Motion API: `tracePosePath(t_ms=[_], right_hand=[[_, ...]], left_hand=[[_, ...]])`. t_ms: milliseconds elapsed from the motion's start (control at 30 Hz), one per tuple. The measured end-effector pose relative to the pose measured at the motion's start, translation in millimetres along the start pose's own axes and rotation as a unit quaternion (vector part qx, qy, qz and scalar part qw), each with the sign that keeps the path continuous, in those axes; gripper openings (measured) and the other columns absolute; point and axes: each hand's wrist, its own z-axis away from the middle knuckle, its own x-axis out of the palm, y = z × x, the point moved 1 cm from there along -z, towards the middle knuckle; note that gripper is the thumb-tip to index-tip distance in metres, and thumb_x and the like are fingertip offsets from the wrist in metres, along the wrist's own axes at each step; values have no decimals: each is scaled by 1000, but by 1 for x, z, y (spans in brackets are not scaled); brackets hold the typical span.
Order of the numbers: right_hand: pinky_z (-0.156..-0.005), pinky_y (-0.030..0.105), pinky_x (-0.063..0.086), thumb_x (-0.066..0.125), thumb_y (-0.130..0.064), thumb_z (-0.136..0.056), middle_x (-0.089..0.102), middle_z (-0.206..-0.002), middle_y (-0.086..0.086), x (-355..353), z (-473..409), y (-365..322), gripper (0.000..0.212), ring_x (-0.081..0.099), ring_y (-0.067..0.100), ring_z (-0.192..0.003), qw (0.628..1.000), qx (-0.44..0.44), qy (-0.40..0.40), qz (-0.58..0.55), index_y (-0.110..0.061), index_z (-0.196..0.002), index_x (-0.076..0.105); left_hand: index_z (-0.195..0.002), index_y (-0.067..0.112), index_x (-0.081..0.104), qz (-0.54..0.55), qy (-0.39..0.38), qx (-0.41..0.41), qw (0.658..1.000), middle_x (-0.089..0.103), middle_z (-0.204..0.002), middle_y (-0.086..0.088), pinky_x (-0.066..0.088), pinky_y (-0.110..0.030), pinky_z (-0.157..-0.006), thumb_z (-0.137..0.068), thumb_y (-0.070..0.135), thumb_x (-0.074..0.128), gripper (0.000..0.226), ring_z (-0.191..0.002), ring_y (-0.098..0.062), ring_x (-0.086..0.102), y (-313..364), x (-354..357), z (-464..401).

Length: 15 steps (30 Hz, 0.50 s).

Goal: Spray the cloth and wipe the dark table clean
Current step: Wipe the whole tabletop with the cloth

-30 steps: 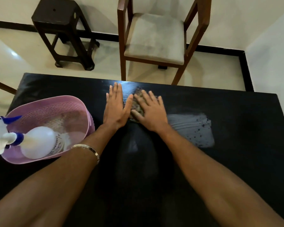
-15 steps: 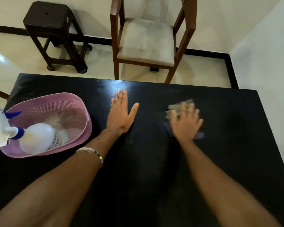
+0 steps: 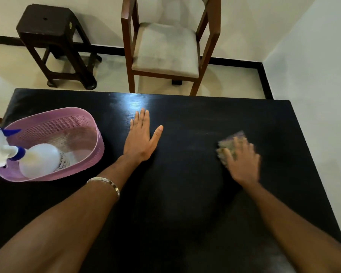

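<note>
The dark table [image 3: 185, 194] fills the lower view. My left hand [image 3: 141, 136] lies flat on it near the middle, fingers together and thumb out, holding nothing. My right hand [image 3: 242, 160], blurred by motion, presses a folded greyish cloth [image 3: 227, 143] against the table's right part; only the cloth's far and left edges show past the fingers. A white spray bottle [image 3: 37, 161] with a blue and white trigger head lies on its side in a pink perforated basket [image 3: 83, 119] at the table's left.
Behind the table's far edge stand a wooden chair [image 3: 165, 48] with a grey seat and a dark stool [image 3: 53, 40] on a cream floor. A white wall [image 3: 313, 95] runs close along the table's right edge.
My right hand has slid the cloth from beside my left hand rightward across the table. The pale smear seen earlier on the table is gone. My left hand stayed flat.
</note>
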Motion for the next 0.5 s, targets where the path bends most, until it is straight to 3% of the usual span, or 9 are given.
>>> tracePosePath(t_ms=[100,200,267,367,433,500], right_hand=[[-119,64,8,26,-61,-102,8,-168,9,-16,-3,67,70,6,35,-153,981,183,-36,-56,-26,-161,12],[-120,61,2,24,-60,-102,3,-168,8,-7,0,29,70,1,35,-153,965,253,-26,-68,-25,-161,12],[-119,63,9,31,-57,-101,12,-167,11,8,7,-38,68,9,38,-152,984,174,7,-50,-23,-159,21],[-118,62,14,33,-58,-96,21,-165,9,30,40,-158,68,17,37,-151,999,-34,9,-15,-27,-157,29],[-120,60,5,29,-60,-94,13,-167,6,43,76,-228,72,7,34,-153,983,-179,-30,-2,-29,-158,21],[-121,58,0,31,-58,-97,11,-167,8,51,122,-272,72,2,32,-154,944,-314,-92,38,-25,-159,18]], left_hand=[[-157,13,1,17,2,-1,1000,-4,-166,-4,-5,-37,-123,-93,68,14,85,-151,-16,-12,2,-1,4],[-157,14,1,21,3,0,1000,-5,-165,-3,-6,-35,-123,-93,68,14,85,-151,-15,-13,0,-6,11],[-157,14,0,17,9,-6,1000,-5,-165,-2,-6,-35,-123,-94,67,15,83,-151,-15,-13,-5,-11,15],[-157,14,1,17,14,-17,1000,-5,-165,-3,-6,-36,-123,-93,67,14,84,-151,-15,-12,-13,-17,16],[-157,13,2,13,20,-17,1000,-5,-165,-2,-7,-36,-123,-96,64,17,81,-151,-16,-12,-16,-21,19],[-156,13,2,9,23,-14,1000,-4,-165,-3,-7,-36,-123,-97,60,20,78,-151,-16,-12,-16,-26,21]])
